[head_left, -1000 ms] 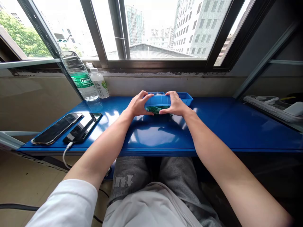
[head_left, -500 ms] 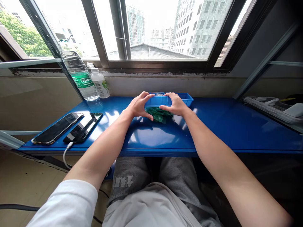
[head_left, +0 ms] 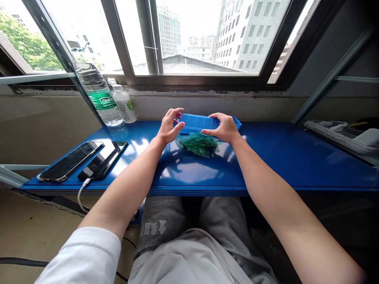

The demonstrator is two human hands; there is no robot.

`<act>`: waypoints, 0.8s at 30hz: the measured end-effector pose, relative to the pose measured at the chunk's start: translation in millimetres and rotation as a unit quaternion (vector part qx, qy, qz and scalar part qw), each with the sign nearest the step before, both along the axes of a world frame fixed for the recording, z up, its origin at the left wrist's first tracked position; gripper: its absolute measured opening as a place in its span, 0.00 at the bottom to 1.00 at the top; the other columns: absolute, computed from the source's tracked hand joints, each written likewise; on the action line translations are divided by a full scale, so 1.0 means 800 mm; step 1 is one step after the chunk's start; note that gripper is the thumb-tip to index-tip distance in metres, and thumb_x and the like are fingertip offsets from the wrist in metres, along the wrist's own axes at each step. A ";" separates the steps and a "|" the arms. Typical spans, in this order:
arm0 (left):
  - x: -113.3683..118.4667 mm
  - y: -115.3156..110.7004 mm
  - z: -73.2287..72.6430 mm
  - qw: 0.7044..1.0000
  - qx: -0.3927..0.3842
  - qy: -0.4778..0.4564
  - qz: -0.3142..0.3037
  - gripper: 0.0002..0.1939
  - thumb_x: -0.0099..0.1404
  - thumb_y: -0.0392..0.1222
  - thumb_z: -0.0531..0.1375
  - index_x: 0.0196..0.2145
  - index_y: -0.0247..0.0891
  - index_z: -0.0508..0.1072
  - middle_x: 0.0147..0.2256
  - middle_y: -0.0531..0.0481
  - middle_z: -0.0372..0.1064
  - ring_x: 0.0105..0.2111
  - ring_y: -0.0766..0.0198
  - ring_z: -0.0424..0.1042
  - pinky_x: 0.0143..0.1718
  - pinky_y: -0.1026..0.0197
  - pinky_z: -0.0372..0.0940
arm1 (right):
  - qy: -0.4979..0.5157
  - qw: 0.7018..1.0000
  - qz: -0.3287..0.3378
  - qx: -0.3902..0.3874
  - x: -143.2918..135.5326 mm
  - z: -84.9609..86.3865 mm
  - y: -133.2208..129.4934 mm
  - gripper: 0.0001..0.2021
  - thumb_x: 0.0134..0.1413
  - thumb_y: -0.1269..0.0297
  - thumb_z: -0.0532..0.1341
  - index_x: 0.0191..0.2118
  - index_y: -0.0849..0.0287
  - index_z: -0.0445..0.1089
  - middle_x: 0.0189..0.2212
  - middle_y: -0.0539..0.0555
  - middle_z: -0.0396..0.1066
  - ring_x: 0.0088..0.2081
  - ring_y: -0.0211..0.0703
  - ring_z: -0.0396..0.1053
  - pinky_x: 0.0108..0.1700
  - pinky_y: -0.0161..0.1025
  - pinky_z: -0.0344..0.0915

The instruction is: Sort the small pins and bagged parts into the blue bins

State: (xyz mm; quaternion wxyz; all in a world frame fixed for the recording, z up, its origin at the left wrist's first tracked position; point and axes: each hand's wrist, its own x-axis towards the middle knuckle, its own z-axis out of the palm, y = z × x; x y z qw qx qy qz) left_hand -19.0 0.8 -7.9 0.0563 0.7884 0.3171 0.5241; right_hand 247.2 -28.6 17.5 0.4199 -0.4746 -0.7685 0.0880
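Observation:
A shallow blue plastic tray (head_left: 194,121) is tilted at the back of the table, its ribbed inner face toward me. My right hand (head_left: 223,128) grips its right part, thumb in front and fingers over the top edge. My left hand (head_left: 171,125) is at the tray's left end with thumb and fingers apart; whether it touches the tray I cannot tell. Just in front, under the tray's lower edge, lies a heap of small green plastic packets (head_left: 198,144). Another blue tray edge (head_left: 237,123) shows behind my right hand, partly hidden.
On the left lie two phones (head_left: 71,161), one with a white cable (head_left: 85,183) plugged in. A large water bottle (head_left: 100,96) and a smaller white bottle (head_left: 124,104) stand by the window. A white rack (head_left: 340,136) with items sits at the right.
The tray has tipped so that its inside shows, and the green heap is now more exposed and spread wider. My left hand has shifted left and up, away from the heap.

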 end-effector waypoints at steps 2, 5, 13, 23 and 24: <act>0.000 -0.001 0.001 0.999 -0.014 -0.029 0.007 0.40 0.65 0.74 0.53 0.57 0.38 0.72 0.47 0.41 0.71 0.46 0.51 0.74 0.44 0.54 0.70 | 0.021 1.000 -0.016 0.004 0.000 0.001 -0.001 0.43 0.35 0.29 0.73 0.51 0.59 0.78 0.50 0.62 0.79 0.49 0.64 0.76 0.54 0.56 0.74; -0.001 -0.001 0.003 0.999 -0.027 -0.025 0.000 0.35 0.63 0.66 0.57 0.57 0.37 0.73 0.48 0.41 0.72 0.46 0.52 0.73 0.43 0.56 0.69 | 0.042 0.998 -0.037 0.011 0.000 0.002 -0.002 0.41 0.36 0.32 0.74 0.51 0.59 0.78 0.50 0.61 0.79 0.49 0.65 0.76 0.54 0.56 0.73; 0.010 -0.004 0.007 0.992 -0.006 -0.014 0.124 0.21 0.61 0.44 0.64 0.51 0.38 0.78 0.45 0.45 0.76 0.37 0.60 0.73 0.39 0.60 0.68 | 0.074 0.996 -0.040 0.027 -0.004 0.006 -0.008 0.40 0.39 0.36 0.76 0.55 0.58 0.77 0.55 0.62 0.76 0.54 0.67 0.74 0.55 0.55 0.73; -0.013 0.014 0.017 0.945 0.010 -0.085 0.315 0.07 0.70 0.41 0.61 0.33 0.39 0.76 0.32 0.45 0.72 0.39 0.53 0.73 0.48 0.55 0.66 | 0.208 0.978 0.011 0.017 -0.006 -0.008 0.014 0.49 0.45 0.21 0.63 0.60 0.59 0.72 0.55 0.66 0.75 0.57 0.63 0.73 0.51 0.53 0.76; -0.019 0.016 0.019 0.930 -0.008 -0.103 0.352 0.06 0.70 0.40 0.60 0.35 0.39 0.76 0.34 0.44 0.74 0.42 0.51 0.74 0.50 0.54 0.66 | 0.220 0.975 0.007 0.022 -0.004 -0.011 0.020 0.49 0.44 0.20 0.62 0.58 0.59 0.72 0.52 0.65 0.75 0.55 0.62 0.74 0.50 0.54 0.76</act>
